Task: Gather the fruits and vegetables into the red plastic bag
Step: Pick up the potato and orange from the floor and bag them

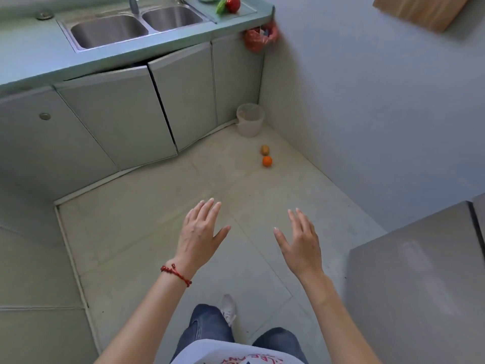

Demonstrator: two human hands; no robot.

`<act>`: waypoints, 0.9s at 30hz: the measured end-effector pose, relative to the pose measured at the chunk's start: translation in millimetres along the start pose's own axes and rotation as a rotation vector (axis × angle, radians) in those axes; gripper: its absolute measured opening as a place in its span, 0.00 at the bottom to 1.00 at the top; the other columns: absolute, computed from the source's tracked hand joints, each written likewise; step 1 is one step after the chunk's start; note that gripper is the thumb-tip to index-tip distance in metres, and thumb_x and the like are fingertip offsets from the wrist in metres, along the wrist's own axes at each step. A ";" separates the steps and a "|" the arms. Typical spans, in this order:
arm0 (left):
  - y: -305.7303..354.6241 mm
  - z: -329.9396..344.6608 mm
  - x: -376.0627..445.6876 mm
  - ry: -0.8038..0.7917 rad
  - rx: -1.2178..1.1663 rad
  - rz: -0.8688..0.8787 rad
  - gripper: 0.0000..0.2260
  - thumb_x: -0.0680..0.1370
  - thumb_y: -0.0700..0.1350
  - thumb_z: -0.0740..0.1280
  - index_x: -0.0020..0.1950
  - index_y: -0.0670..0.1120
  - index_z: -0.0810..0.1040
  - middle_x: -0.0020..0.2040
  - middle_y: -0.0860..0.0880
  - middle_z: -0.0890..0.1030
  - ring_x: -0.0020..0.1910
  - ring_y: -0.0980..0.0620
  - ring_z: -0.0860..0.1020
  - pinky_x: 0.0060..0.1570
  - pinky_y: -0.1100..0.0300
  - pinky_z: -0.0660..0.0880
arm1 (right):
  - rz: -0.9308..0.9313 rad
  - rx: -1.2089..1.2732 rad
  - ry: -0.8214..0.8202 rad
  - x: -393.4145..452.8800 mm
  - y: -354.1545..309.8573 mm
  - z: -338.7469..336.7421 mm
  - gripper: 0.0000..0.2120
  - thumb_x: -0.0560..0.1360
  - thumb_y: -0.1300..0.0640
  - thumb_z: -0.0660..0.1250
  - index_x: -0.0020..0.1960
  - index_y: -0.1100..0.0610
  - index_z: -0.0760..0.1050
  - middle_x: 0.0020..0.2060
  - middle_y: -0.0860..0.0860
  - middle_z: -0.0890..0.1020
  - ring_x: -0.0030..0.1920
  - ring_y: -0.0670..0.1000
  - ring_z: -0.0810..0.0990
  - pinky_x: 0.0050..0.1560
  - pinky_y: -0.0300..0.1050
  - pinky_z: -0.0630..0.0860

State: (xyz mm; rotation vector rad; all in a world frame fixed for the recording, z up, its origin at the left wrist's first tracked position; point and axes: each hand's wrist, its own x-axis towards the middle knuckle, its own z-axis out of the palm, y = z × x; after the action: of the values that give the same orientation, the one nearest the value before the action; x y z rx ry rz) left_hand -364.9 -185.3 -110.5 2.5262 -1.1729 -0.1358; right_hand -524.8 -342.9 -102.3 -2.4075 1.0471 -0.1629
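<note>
I hold my left hand (200,233) and right hand (299,241) spread and empty ahead of me, because the orange (267,161) and kiwi (265,150) lie well apart on the floor and the red bag (259,38) hangs off the counter (31,56) corner.

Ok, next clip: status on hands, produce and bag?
Left hand and right hand open, empty. Orange and brownish fruit on floor; red plastic bag hangs at counter end. Path clear.
</note>
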 end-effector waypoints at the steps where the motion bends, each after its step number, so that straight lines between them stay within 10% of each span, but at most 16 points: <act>1: -4.0 0.4 14.0 -0.005 0.001 0.001 0.27 0.74 0.58 0.56 0.62 0.39 0.74 0.61 0.39 0.77 0.61 0.37 0.75 0.58 0.43 0.72 | 0.007 0.000 -0.001 11.9 -2.2 0.1 0.29 0.77 0.46 0.59 0.74 0.57 0.58 0.74 0.55 0.59 0.75 0.53 0.55 0.72 0.46 0.54; 27: 30.8 46.1 418.9 -0.092 -0.015 0.005 0.29 0.74 0.59 0.55 0.64 0.39 0.73 0.63 0.38 0.76 0.63 0.37 0.73 0.61 0.44 0.70 | 0.070 0.056 -0.005 405.3 44.2 -62.6 0.29 0.76 0.46 0.61 0.73 0.57 0.59 0.74 0.55 0.60 0.74 0.53 0.56 0.71 0.47 0.56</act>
State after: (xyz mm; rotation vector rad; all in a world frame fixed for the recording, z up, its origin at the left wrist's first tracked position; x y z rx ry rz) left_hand -124.4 -532.6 -117.6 2.5274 -1.2080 -0.2609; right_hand -290.3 -682.2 -106.0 -2.3168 1.1076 -0.1596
